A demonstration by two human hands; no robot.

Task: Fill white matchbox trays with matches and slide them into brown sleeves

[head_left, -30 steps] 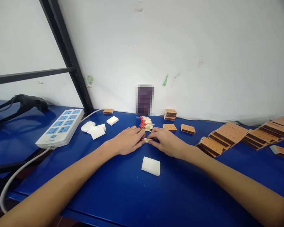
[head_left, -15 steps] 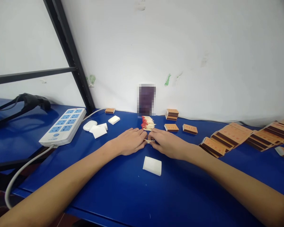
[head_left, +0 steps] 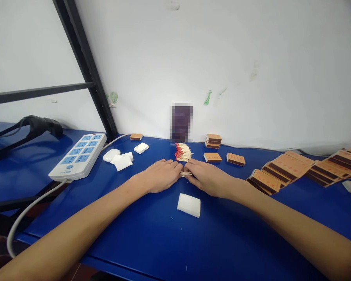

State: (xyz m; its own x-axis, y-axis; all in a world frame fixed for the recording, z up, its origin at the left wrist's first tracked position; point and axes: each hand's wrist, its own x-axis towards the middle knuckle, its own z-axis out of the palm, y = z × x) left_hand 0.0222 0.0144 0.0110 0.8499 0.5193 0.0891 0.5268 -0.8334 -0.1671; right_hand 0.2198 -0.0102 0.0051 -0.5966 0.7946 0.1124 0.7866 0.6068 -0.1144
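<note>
My left hand (head_left: 163,176) and my right hand (head_left: 207,177) meet low over the blue table, fingers closed. A few matchsticks (head_left: 186,173) lie crosswise between their fingertips, with their ends hidden by the fingers. Just beyond the hands is a pile of red-headed matches (head_left: 183,152), heads to the left. On the near side of my hands rests a small white matchbox tray (head_left: 188,205), which seems to lie with its open side down.
Closed matchboxes (head_left: 213,157) and a small stack (head_left: 213,141) stand behind on the right. Flattened matchbox sleeves (head_left: 286,168) overlap at far right. To the left are white pieces (head_left: 122,161), another white tray (head_left: 141,148) and a power strip (head_left: 78,156). Behind rises a wall.
My fingers have shifted very slightly around the matchsticks, and more of the sticks shows between them. Both hands otherwise keep their place.
</note>
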